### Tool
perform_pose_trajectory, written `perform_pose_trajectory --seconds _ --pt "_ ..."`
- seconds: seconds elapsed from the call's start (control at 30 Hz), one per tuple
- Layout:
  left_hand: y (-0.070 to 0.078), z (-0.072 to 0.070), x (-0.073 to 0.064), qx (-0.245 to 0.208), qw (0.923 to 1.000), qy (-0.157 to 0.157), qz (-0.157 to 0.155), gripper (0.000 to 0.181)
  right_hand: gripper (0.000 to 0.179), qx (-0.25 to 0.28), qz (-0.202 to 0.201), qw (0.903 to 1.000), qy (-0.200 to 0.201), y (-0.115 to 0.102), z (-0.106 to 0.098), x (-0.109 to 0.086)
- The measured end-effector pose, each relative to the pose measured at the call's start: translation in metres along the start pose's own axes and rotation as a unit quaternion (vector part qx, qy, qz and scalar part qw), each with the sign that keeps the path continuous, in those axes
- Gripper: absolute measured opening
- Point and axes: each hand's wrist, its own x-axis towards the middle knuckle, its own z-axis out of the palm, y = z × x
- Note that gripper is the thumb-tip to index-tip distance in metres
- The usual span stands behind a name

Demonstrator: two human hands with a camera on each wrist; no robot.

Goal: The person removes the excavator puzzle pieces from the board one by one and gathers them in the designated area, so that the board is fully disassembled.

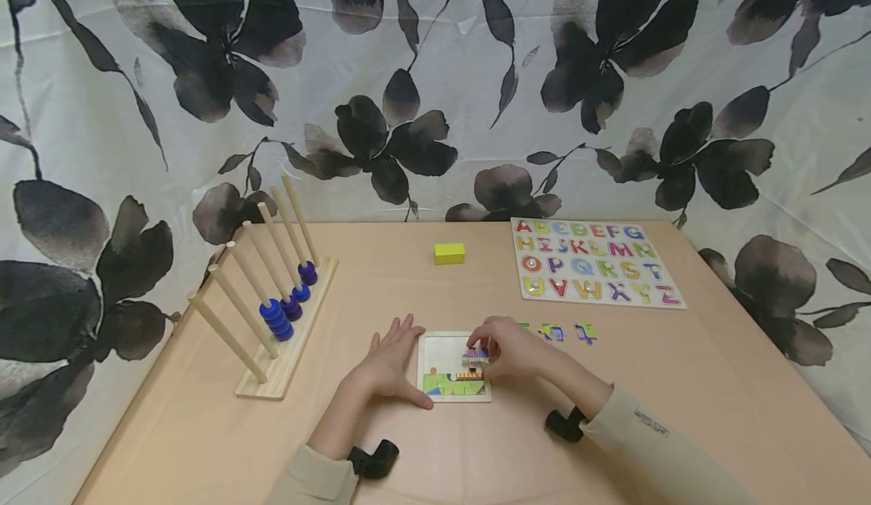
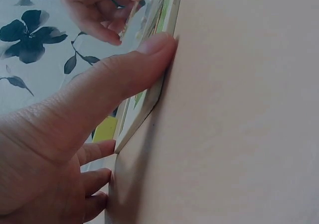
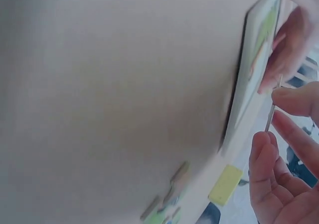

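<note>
A small jigsaw puzzle board (image 1: pixel 442 346) with a pale frame lies on the table, its lower part filled with green, picture-printed pieces. My left hand (image 1: pixel 389 365) rests at the board's left side, fingers spread; in the left wrist view the thumb (image 2: pixel 154 47) touches the frame's edge. Over the board's right side, my right hand (image 1: pixel 510 346) pinches a puzzle piece (image 1: pixel 475 356) with a purple print. Edge-on in the right wrist view, that thin piece (image 3: pixel 270 117) sits between thumb and fingers, above the board. Several loose puzzle pieces (image 1: pixel 586 333) lie beyond the right hand, some partly hidden by it.
At the left stands a wooden peg stand (image 1: pixel 272 375) with upright rods and blue and purple rings (image 1: pixel 276 320). A yellow block (image 1: pixel 449 253) sits near the back edge. An alphabet board (image 1: pixel 599 263) lies at the back right. Behind hangs a flower-patterned cloth (image 1: pixel 476 112).
</note>
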Motion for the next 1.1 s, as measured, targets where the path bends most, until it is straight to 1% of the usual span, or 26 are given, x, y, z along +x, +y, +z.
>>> perform_pose_trajectory --seconds 0.13,0.27,0.4,0.57,0.73,0.87,1.1 --pt "-0.001 0.0 0.0 0.001 1.0 0.002 0.007 0.113 0.033 0.001 -0.009 0.9999 0.014 0.004 -0.005 -0.006" --pt "-0.001 0.0 0.0 0.001 1.0 0.002 0.006 0.113 0.031 -0.004 -0.011 0.9995 0.03 0.008 -0.01 -0.014" --pt "0.0 0.0 0.0 0.002 1.0 -0.003 -0.002 0.114 0.031 -0.008 -0.006 0.9992 0.038 0.013 -0.014 -0.022" --pt "0.0 -0.001 0.0 0.001 1.0 -0.002 0.0 0.114 0.031 -0.009 -0.001 0.9991 0.042 0.022 -0.019 -0.036" --pt "0.0 -0.001 0.0 0.003 1.0 -0.003 0.002 0.114 0.032 0.006 0.015 0.998 0.061 0.034 -0.022 -0.051" --pt "0.0 -0.001 0.0 0.002 1.0 -0.003 -0.001 0.114 0.034 0.019 0.018 0.9969 0.075 0.042 -0.026 -0.063" --pt "0.001 -0.001 0.0 0.005 1.0 -0.005 -0.004 0.115 0.036 0.017 0.033 0.9942 0.101 0.061 -0.038 -0.085"
